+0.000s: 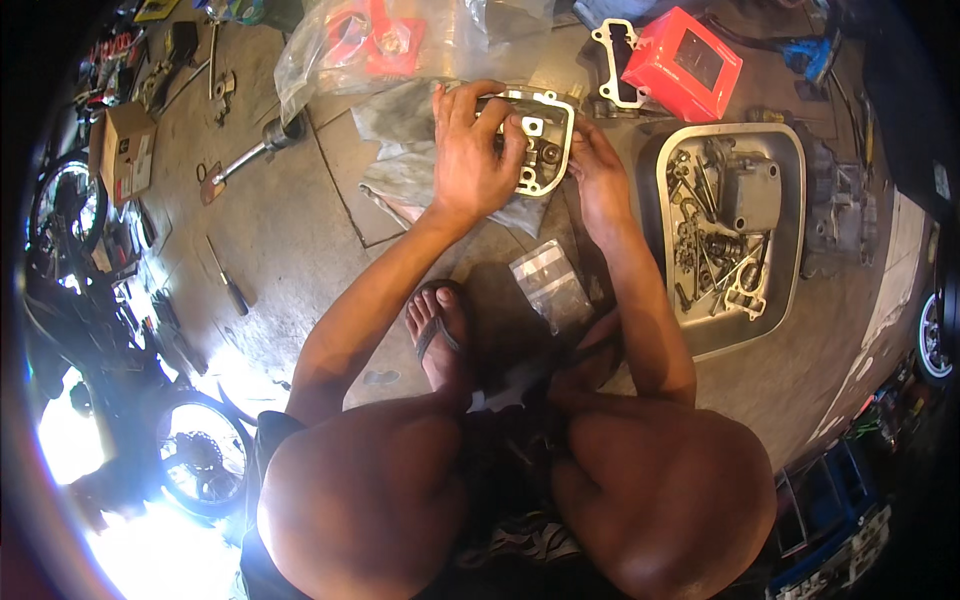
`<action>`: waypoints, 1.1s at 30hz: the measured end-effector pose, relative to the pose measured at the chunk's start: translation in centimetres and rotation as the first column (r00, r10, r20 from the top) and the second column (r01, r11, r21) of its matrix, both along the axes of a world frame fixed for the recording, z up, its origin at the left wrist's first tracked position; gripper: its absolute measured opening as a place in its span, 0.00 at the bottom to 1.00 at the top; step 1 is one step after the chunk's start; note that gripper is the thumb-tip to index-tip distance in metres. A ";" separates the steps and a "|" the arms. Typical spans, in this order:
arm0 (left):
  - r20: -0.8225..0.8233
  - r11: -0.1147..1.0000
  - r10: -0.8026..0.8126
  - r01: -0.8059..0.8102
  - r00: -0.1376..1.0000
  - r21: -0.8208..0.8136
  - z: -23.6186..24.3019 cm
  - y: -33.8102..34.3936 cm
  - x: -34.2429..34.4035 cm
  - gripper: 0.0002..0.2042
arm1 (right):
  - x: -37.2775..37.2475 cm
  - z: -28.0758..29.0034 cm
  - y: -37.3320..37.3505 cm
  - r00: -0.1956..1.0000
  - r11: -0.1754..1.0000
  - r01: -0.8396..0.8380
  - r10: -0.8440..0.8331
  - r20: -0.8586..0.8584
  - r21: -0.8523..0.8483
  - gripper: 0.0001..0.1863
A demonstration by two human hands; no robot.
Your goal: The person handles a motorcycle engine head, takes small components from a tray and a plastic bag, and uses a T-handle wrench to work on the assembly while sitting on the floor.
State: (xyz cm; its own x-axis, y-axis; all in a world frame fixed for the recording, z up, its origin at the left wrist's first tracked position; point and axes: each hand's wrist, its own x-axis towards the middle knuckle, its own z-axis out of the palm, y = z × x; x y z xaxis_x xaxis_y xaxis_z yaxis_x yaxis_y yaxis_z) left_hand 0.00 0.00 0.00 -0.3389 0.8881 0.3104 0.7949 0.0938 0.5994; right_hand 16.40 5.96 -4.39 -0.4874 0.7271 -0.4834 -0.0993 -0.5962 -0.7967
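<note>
A motorcycle cylinder head point(549, 150) with a bright machined rim and a dark hollow inside sits on a grey rag point(395, 125) on the floor before me. My left hand point(472, 150) is closed over its left side, with bent fingers and thumb reaching onto the rim and inside, which hides that part. My right hand point(602, 180) grips the right edge with curled fingers; the fingertips are partly hidden. Below it, between my feet, lies a small clear plastic bag point(553, 285).
At right stands a metal tray point(797, 215) of bolts and engine parts, with an engine case point(843, 205) beyond it. A red box point(684, 65) and a gasket point(618, 62) lie behind. To the left are a screwdriver point(229, 277), a long-handled tool point(250, 158) and a cardboard box point(126, 150).
</note>
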 end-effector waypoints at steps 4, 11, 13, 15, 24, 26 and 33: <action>-0.021 1.000 -0.003 0.002 1.000 -0.028 0.2 0.1 0.2 0.07 | 0.1 1.7 0.4 1.000 1.000 0.008 -0.008 0.018 -0.028 0.26; -0.124 0.997 -0.019 0.010 0.992 -0.080 0.6 0.3 0.6 0.08 | 0.3 -0.3 -0.9 0.958 0.976 0.019 -0.079 0.274 0.215 0.20; -0.131 0.997 -0.021 0.011 0.991 -0.079 0.9 0.5 1.0 0.08 | 0.9 1.5 -1.0 0.983 0.985 0.065 -0.090 0.159 0.158 0.18; -0.142 0.997 -0.025 0.014 0.990 -0.081 0.9 0.6 1.1 0.08 | 1.7 2.1 -1.0 0.992 0.989 0.056 -0.071 0.105 0.139 0.17; -0.224 0.984 -0.039 -0.001 0.974 -0.177 1.9 0.6 0.5 0.10 | 2.0 7.5 -0.1 0.888 0.761 -0.274 -0.035 0.458 0.589 0.12; -0.232 0.976 -0.066 0.015 0.970 -0.216 3.0 1.4 0.2 0.10 | 1.8 7.0 0.2 0.874 0.707 -0.330 -0.021 0.485 0.625 0.12; -0.243 0.948 -0.172 0.093 0.955 -0.304 2.7 3.8 -0.6 0.08 | 1.8 7.3 1.8 0.858 0.576 -0.430 0.020 0.513 0.696 0.12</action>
